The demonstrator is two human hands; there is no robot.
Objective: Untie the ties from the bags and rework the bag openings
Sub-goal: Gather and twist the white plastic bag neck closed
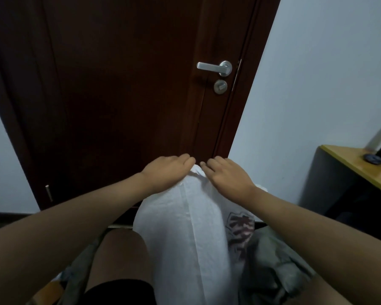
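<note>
— Bag (185,234) first: where is it?

— White and full, standing upright between the person's knees. A seam runs up its near face, and a dark red print shows on its right side, partly hidden.

— And the hands?

— Both are up at the bag's top. The left hand (167,170) lies on the left of the bunched neck, fingers bent down over it. The right hand (227,175) lies on the right of it, fingers pointing in toward the left ones, the tips nearly meeting above the opening.

— Are they gripping the neck?

— I cannot tell. The fingertips are curled over the far side, out of sight. Any tie there is hidden too.

— What stands beyond?

— A dark brown door (123,84), closed, with a silver lever handle (216,67) and a round lock below it. To the right, a table (361,170) with a yellow top, carrying a dark upright object that is too blurred to name.
</note>
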